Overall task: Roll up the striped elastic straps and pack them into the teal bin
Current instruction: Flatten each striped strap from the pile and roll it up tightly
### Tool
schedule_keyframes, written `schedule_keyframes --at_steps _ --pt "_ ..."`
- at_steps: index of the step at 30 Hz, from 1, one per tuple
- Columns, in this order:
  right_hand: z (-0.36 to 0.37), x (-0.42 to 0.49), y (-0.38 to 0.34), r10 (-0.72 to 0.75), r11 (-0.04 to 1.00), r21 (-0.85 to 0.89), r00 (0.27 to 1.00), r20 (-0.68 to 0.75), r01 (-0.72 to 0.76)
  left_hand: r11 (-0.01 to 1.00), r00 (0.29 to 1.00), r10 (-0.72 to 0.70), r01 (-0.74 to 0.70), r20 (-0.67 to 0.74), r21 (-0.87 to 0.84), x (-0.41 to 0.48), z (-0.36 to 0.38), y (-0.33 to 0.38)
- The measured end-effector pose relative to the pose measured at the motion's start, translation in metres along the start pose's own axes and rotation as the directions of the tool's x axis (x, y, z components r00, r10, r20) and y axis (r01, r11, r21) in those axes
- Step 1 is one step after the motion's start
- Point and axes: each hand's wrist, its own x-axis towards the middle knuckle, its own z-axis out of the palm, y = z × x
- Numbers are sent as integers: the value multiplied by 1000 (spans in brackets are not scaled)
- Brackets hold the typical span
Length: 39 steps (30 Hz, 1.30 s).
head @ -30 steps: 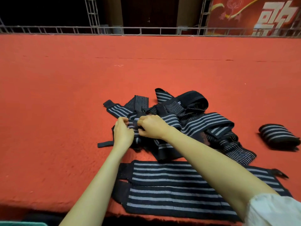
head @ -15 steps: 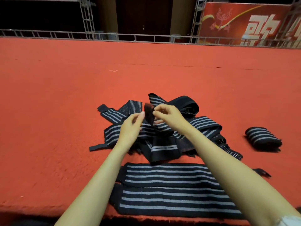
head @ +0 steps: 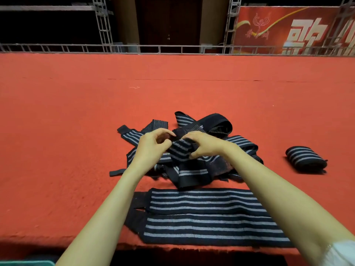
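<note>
Elastic, striped strap sits barely rolled above the pile, pinched at its sides by my left hand and right hand. 1 finished roll lies well apart on the red carpet; 2 flat straps and the pile remain. Only an edge of the teal bin shows.
</note>
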Motion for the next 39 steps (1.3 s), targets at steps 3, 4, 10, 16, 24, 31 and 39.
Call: schedule_keyframes --at_steps 3,4,10,16,24,31,39 --pt "-5 -4 9 24 992 -120 988 -152 -42 998 978 -21 8 -207 -65 1 -13 -3" --pt "-8 -7 11 47 992 -100 971 -232 -72 994 965 -42 15 -258 -106 2 -17 -6" --pt "-38 -17 6 -188 960 -279 761 -620 10 942 896 -130 -23 -425 -335 -6 -22 -12" --pt "-27 -35 0 -61 994 -106 839 -541 4 945 917 -198 85 -346 -315 -8 -19 -21" --pt "9 -45 1 245 798 593 958 -148 -112 966 960 -257 257 -115 -15 -18 16 -21" --pt "20 -41 16 318 671 683 944 88 -289 910 951 -225 126 213 396 -7 38 -31" --pt "17 -41 17 166 327 914 967 193 -239 852 969 -235 170 72 496 -13 67 -34"
